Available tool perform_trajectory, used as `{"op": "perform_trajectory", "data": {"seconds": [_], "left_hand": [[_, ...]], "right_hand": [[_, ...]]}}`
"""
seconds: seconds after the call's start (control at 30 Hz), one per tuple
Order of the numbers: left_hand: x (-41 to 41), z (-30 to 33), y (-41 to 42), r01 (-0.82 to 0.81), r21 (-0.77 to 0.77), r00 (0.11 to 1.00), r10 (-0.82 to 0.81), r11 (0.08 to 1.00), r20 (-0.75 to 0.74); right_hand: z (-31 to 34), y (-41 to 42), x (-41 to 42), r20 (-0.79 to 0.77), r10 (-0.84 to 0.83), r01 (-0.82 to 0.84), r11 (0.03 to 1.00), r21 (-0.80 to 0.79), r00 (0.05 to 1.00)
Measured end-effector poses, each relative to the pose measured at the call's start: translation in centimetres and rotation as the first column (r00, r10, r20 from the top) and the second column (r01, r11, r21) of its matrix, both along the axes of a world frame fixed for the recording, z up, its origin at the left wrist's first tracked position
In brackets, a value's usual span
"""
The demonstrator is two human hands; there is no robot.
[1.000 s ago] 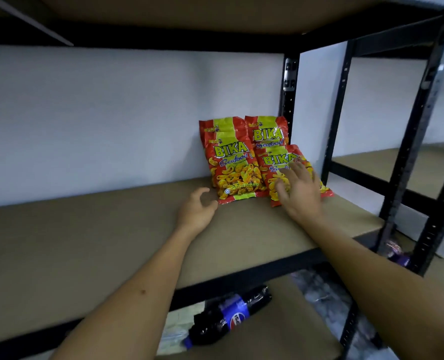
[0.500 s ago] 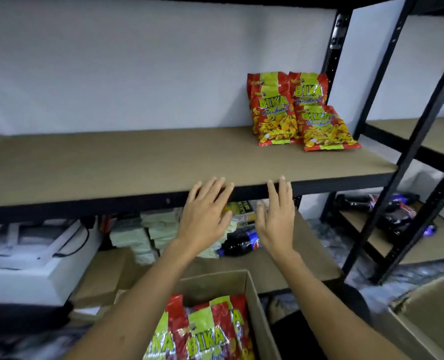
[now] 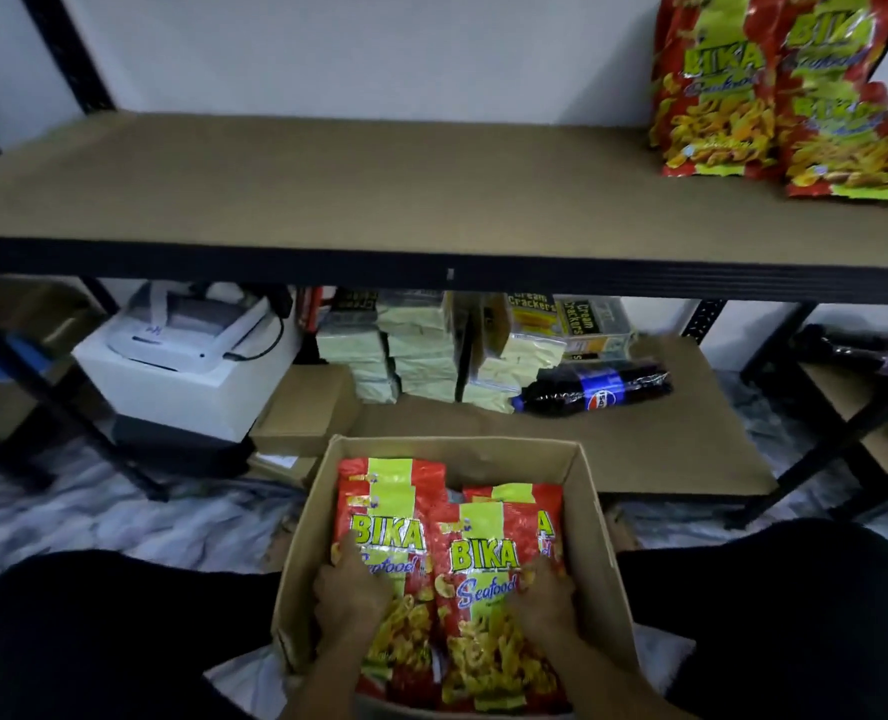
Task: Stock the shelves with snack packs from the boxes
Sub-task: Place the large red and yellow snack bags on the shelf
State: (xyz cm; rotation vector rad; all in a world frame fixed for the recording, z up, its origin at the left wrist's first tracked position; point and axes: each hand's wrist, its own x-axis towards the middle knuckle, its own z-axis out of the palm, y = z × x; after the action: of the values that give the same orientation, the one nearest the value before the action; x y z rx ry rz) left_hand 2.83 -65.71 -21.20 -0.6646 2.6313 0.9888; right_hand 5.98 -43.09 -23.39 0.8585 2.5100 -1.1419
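At the bottom middle of the frame, my left hand and my right hand are down in the open box, one on each of the two top snack packs; my fingers lie bent over the bags, but I cannot tell if they have a real grip yet or just rest there; I think the best way is to take each bag by its side edge and hold it softly, so the chips inside do not crack; then I should lift both straight up so they do not catch on the box wall; more packs sit under my hands; the shelf runs across the upper part of the frame, well above the box; a few stocked packs stand at the upper right, with bare board to their left.
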Motion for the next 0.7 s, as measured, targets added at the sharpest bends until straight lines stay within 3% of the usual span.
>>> {"op": "perform_trajectory", "data": {"seconds": [0.13,0.23,0.43,0.57,0.7], "left_hand": [[1.5,-1.8,-1.0,-0.012,-0.018,0.998,0.013,1.000,0.067],[1.7,-2.8,-2.8,-0.090,0.041,0.993,0.087,0.995,0.080],[3.0,-1.7,-1.8,-0.062,0.227,0.998,0.061,0.972,0.010],[2.8,-1.4,-2.5,0.003,0.432,0.998,0.023,0.902,-0.055],[3.1,0.4,-1.9,0.092,0.523,0.987,-0.008,0.848,-0.161]], "right_hand": [[-0.4,-1.1,0.3,0.120,0.102,-0.080,0.981,-0.178,0.988],[-0.7,-2.2,0.8,0.107,0.170,-0.137,0.955,-0.264,0.980],[-1.2,-1.7,1.4,0.057,0.061,-0.032,0.913,-0.407,0.996],[0.3,-2.3,1.0,-0.033,0.026,-0.038,0.877,-0.479,0.999],[1.9,-1.6,0.6,-0.147,-0.041,-0.037,0.869,-0.493,0.988]]}}
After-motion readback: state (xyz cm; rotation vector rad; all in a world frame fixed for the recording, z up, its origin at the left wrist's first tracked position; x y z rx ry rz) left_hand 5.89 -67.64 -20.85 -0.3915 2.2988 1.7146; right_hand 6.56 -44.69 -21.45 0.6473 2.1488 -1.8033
